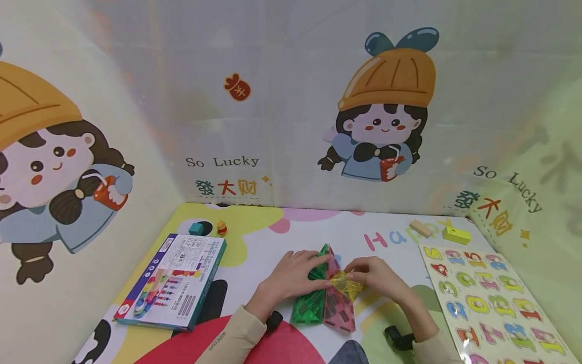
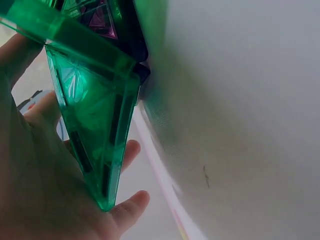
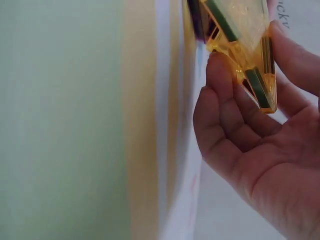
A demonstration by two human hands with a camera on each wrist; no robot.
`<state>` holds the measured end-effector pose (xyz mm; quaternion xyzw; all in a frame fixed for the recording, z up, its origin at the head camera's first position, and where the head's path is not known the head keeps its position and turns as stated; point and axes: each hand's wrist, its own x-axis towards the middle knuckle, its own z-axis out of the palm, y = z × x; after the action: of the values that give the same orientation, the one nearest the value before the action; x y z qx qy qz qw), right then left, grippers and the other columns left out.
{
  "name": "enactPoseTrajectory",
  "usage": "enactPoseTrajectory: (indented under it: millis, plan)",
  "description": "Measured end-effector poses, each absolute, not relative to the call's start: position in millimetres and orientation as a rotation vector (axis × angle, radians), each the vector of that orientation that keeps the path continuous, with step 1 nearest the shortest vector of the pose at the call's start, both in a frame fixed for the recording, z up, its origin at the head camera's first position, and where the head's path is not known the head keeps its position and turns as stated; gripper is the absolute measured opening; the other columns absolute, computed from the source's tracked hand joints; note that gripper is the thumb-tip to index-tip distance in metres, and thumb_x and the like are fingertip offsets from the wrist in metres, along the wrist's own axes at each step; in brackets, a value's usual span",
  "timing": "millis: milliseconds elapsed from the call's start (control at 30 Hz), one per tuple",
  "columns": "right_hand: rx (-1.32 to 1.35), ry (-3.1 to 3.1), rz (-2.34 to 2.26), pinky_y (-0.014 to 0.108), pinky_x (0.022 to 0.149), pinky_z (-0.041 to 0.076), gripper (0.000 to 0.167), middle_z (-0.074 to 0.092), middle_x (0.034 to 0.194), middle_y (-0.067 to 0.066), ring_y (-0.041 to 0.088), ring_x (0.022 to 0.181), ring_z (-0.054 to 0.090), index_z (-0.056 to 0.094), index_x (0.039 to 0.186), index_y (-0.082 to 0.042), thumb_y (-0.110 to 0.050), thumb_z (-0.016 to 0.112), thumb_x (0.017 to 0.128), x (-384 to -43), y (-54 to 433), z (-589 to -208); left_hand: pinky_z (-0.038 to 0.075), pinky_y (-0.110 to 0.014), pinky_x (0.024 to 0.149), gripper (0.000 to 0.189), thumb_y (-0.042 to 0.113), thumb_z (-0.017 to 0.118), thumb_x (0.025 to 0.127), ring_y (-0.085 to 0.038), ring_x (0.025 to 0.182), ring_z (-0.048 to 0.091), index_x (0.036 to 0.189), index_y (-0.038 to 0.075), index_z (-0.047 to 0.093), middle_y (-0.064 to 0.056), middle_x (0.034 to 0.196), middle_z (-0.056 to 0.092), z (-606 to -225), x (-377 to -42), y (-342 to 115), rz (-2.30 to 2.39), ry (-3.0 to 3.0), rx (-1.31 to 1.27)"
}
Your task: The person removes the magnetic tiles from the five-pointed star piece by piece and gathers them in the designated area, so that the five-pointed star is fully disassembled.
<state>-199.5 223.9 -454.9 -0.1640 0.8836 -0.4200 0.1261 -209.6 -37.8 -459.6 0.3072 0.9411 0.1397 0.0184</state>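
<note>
Translucent magnetic tiles stand joined on the table in front of me: green tiles [image 1: 309, 307] on the left and pink tiles [image 1: 339, 309] on the right. My left hand [image 1: 294, 274] rests against the green side, its index finger and thumb stretched across it. In the left wrist view a green triangular tile [image 2: 90, 120] lies in front of the palm, with fingers behind it. My right hand [image 1: 379, 278] pinches a yellow triangular magnetic tile [image 3: 252, 65] between thumb and fingers, against the pink side. Part of the yellow piece is hidden by the fingers.
A boxed toy set [image 1: 175, 283] lies at the left, with a teal block [image 1: 196, 229] and a small figurine [image 1: 222, 228] behind it. At the right is a number puzzle board [image 1: 493, 303]. A wooden block [image 1: 421, 229] and a yellow block [image 1: 456, 235] sit beyond it.
</note>
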Motion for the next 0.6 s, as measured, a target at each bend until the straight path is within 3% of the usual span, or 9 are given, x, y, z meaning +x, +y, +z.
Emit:
enactPoseTrajectory:
  millis: [200,367,600]
  plan:
    - [-0.325,2.356,-1.491,0.031,0.065,0.052,0.026,0.071,0.098,0.011,0.013,0.075,0.059,0.072,0.107,0.000,-0.022,0.071,0.091,-200.1,228.8,-456.7,0.041,-0.053,0.105,0.068,0.077,0.043,0.089,-0.022,0.133,0.054,0.150,0.047,0.036,0.002,0.150,0.050,-460.4,-209.4,-37.6,0.430,2.932,0.948]
    - [-0.245,2.193,-1.671,0.026,0.067,0.052,0.038,0.069,0.096,0.004,0.009,0.078,0.060,0.063,0.118,0.009,-0.015,0.071,0.090,-198.3,231.4,-457.4,0.041,-0.052,0.106,0.068,0.077,0.043,0.089,-0.022,0.131,0.055,0.150,0.048,0.035,0.003,0.152,0.047,-460.6,-209.2,-37.6,0.427,2.927,0.919]
    - [-0.183,2.082,-1.835,0.023,0.072,0.052,0.033,0.066,0.090,-0.004,0.008,0.080,0.061,0.062,0.119,0.007,-0.008,0.069,0.091,-197.9,235.9,-463.6,0.044,-0.050,0.104,0.068,0.077,0.043,0.089,-0.023,0.131,0.055,0.150,0.048,0.034,0.003,0.153,0.046,-461.1,-208.8,-38.0,0.454,2.912,0.896]
